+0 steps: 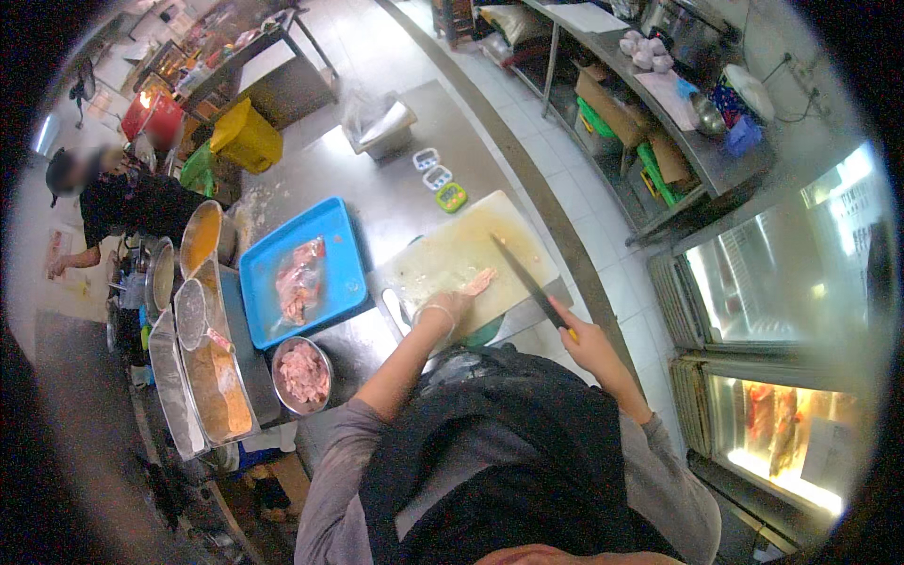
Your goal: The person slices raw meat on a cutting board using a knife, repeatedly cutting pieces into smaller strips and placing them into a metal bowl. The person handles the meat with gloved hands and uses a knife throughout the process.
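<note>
On a worn, pale cutting board (424,268) lies a small piece of raw meat (482,281). My left hand (448,311), in a thin clear glove, rests on the board with its fingers at the near end of that piece; whether they grip it cannot be told. My right hand (585,342) is closed round the handle of a long kitchen knife (526,275), its blade slanting over the board's right part, apart from the meat. Left of the board, a blue plastic tray (346,282) holds a clear bag of raw meat (300,279). Nearer me, a steel bowl (277,381) holds cut raw meat (304,374).
Three digital timers (450,197) lie beyond the board. A lined container (385,141) stands farther off. Steel bins of coating (226,395), with a strainer (192,311), stand at left. Another person (141,205) works at far left. Glass-door cabinets (784,431) stand at right.
</note>
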Action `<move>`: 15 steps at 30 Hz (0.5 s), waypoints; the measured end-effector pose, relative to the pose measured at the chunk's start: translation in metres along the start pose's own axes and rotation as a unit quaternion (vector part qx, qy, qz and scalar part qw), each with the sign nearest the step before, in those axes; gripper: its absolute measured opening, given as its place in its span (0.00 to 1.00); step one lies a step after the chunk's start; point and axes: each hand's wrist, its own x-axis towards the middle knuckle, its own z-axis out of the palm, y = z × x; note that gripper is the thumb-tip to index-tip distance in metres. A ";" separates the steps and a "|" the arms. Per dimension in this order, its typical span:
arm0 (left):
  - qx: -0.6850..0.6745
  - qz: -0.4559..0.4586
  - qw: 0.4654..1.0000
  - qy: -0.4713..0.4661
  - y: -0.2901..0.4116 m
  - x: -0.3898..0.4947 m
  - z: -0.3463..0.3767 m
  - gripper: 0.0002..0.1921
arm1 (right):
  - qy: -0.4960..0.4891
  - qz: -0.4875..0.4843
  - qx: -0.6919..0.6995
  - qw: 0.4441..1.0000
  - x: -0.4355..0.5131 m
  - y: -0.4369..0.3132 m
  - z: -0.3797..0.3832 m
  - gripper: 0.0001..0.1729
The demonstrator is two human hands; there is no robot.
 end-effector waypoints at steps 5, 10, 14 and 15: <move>0.072 -0.059 0.995 -0.040 0.001 -0.029 0.004 0.34 | -0.095 0.029 -0.118 0.988 0.003 -0.004 0.018 0.37; 0.090 -0.129 0.985 -0.068 0.001 -0.038 -0.008 0.30 | -0.067 0.068 -0.143 0.985 0.008 -0.003 0.024 0.36; 0.189 -0.108 0.976 -0.007 0.001 -0.033 -0.009 0.22 | -0.051 0.050 -0.098 0.993 0.013 -0.001 0.022 0.34; 0.219 -0.103 0.968 0.060 0.004 -0.030 -0.007 0.19 | -0.048 0.047 -0.108 0.992 0.013 -0.002 0.022 0.34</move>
